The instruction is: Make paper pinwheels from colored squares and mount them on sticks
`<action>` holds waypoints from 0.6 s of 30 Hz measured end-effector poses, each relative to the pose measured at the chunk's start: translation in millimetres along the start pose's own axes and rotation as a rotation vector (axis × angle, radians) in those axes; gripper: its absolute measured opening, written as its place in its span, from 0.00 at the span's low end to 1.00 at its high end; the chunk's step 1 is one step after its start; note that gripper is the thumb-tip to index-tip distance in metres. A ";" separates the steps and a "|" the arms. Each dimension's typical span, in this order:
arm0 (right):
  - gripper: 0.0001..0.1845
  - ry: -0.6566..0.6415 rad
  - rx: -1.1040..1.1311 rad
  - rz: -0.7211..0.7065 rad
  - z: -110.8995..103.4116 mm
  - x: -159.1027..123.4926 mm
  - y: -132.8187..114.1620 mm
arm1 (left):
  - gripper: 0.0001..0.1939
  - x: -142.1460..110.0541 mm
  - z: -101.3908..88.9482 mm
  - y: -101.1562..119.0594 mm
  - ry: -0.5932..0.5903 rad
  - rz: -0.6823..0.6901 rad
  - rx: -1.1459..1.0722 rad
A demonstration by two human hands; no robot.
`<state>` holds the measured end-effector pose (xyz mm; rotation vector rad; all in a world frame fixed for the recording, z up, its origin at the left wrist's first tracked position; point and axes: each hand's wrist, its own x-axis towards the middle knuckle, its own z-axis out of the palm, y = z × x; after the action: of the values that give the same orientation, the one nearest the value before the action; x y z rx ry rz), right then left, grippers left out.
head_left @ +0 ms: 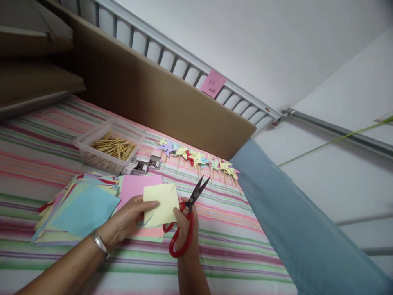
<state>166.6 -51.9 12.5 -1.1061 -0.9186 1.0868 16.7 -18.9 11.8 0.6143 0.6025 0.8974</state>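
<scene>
A pale yellow square of paper (161, 203) with slits cut in from its corners is held up between both hands. My left hand (135, 213) pinches its left side, thumb on top. Around the red-handled scissors (186, 241) my right hand (186, 223) is closed, its thumb also touching the paper's right edge. The black blades stand slightly apart and point up, away from the paper. Below the hands lie pink sheets (130, 185). To their left is a messy pile of coloured paper squares with a blue sheet (87, 209) on top.
A clear plastic box (107, 164) holds many short wooden sticks (115, 146). Beside it are small boxes (141, 166) of dark metal bits. Several paper pinwheels (196, 157) on sticks lie along a cardboard panel (172, 106). A striped cloth (239, 254) covers the surface.
</scene>
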 end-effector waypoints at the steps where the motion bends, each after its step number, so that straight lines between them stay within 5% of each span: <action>1: 0.14 0.010 0.007 0.005 2.9 0.0 1.4 | 0.15 0.6 2.2 -5.0 0.024 0.037 -0.019; 7: 0.15 0.001 -0.183 0.002 12.4 2.1 6.2 | 0.19 9.3 -15.3 0.2 0.297 0.143 0.138; 13: 0.17 -0.348 -0.456 0.140 3.7 -9.9 5.2 | 0.21 5.2 -50.7 46.2 0.405 0.111 0.273; 18: 0.16 -0.575 -0.568 0.231 -6.6 -22.7 4.5 | 0.18 -6.2 -57.2 63.5 0.391 0.100 0.323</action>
<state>166.7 -74.9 5.7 -1.4109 -1.6563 1.4158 -59.4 19.6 19.3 0.7690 1.0911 1.0326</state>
